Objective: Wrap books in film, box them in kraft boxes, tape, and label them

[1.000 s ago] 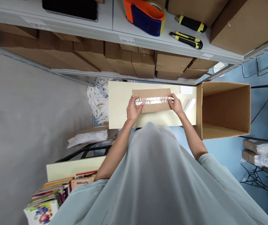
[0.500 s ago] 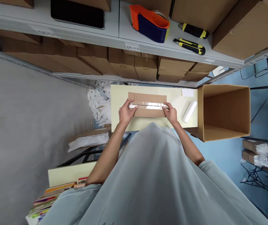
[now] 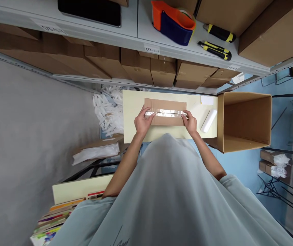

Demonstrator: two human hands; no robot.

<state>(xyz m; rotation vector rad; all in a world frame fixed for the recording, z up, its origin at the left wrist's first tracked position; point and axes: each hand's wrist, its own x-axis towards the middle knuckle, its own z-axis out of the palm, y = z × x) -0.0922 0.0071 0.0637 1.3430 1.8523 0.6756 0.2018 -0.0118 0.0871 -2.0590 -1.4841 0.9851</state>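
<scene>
A flat brown cardboard box (image 3: 165,121) lies on the pale yellow table (image 3: 133,99), with a shiny strip of clear packing tape (image 3: 165,113) along its middle seam. My left hand (image 3: 143,121) grips the box's left end, thumb on top by the tape and fingers at the edge. At the opposite end my right hand (image 3: 190,122) grips it the same way, thumb near the tape's end. Right of the box lie a white roll (image 3: 209,121) and a small white card (image 3: 207,100).
A large open carton (image 3: 246,119) stands against the table's right end. Above, a shelf (image 3: 141,27) bears a phone (image 3: 90,13), an orange and blue tape dispenser (image 3: 173,25) and two utility knives (image 3: 215,50). Shredded white paper (image 3: 109,112) fills the space at left.
The view has shifted slightly, so the box and both hands appear a little further right. Both hands keep hold of the box's ends, and the tape looks the same.
</scene>
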